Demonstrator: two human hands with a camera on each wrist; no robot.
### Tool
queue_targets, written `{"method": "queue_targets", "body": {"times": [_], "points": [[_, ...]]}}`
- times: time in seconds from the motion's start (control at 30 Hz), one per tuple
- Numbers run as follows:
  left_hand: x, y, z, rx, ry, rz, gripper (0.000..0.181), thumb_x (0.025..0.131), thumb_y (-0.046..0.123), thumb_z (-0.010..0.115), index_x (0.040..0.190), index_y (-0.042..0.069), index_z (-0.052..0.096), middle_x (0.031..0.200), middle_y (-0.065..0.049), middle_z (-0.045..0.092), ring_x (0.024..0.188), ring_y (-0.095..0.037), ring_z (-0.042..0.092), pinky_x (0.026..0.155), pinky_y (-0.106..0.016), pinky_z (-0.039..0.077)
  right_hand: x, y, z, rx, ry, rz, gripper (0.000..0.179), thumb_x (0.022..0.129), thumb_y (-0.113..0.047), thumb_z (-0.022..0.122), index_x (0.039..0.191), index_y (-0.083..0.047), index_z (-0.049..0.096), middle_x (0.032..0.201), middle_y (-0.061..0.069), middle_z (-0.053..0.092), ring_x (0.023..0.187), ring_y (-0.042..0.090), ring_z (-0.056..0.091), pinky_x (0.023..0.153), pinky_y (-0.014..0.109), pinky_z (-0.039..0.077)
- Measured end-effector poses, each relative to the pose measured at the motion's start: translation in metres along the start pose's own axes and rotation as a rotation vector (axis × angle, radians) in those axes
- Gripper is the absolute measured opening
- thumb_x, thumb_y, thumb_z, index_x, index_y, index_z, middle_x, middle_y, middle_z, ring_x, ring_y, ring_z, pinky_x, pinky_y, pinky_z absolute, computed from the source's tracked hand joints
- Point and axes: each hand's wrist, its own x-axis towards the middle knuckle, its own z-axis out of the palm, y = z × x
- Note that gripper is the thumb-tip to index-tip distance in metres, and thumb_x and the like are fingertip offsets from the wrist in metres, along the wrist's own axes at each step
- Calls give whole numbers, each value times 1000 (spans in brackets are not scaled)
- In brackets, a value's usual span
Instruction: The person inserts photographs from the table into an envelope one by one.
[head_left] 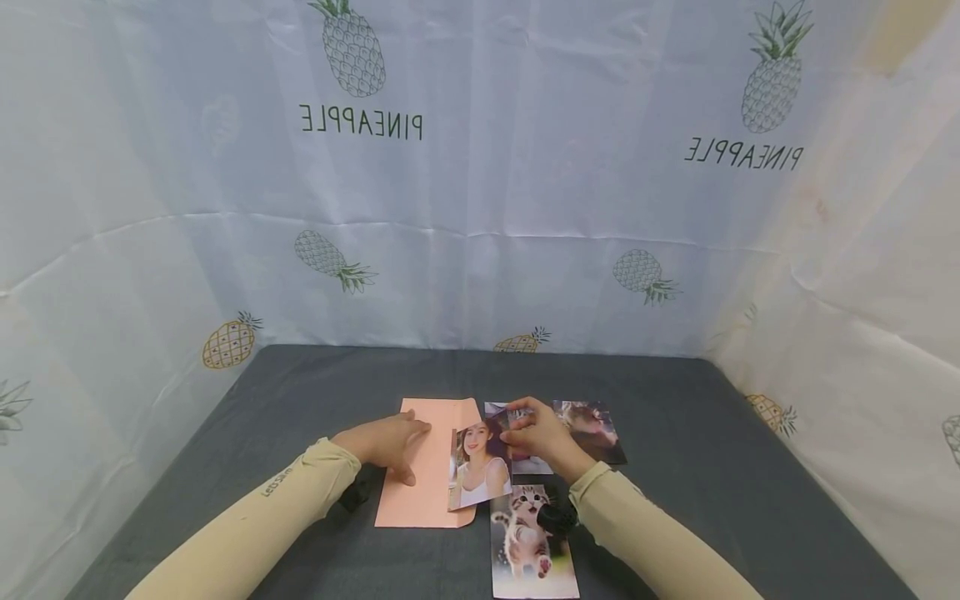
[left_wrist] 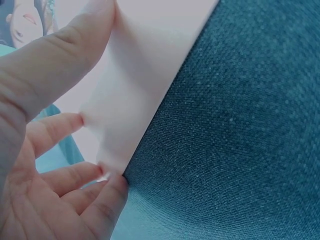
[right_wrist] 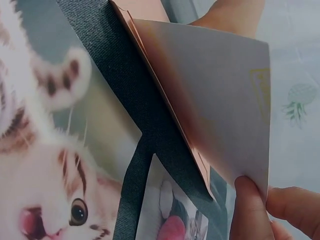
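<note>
A pink envelope (head_left: pixel 422 492) lies on the dark table, with my left hand (head_left: pixel 390 446) resting on its left part. In the left wrist view, the thumb and fingertips of that hand touch the envelope near its edge. My right hand (head_left: pixel 546 437) pinches a portrait photo (head_left: pixel 482 475) by one edge, between thumb and fingers. The photo is tilted up, its far edge right at the envelope's open side. Its white back (right_wrist: pixel 215 90) faces the right wrist camera. Under the right wrist lies a kitten photo (head_left: pixel 522 542), partly covered by the wrist camera.
Behind the right hand lies another photo (head_left: pixel 531 465), mostly hidden by the hand and portrait. A darker photo (head_left: pixel 596 429) lies to its right. The dark cloth-covered table (head_left: pixel 675 492) meets a white pineapple-print curtain (head_left: pixel 480 183) at the back and sides.
</note>
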Motion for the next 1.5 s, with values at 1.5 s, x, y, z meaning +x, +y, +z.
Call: {"method": "queue_targets", "body": {"times": [1.5], "points": [[-1, 2, -2, -9, -4, 12, 86, 70, 26, 87, 143, 8, 46, 154, -22, 31, 144, -35, 29, 112, -48, 33, -11, 2, -11, -46, -274, 48, 88, 73, 22, 66, 149, -5, 32, 96, 18, 57, 68, 18, 66, 62, 41, 59]]}}
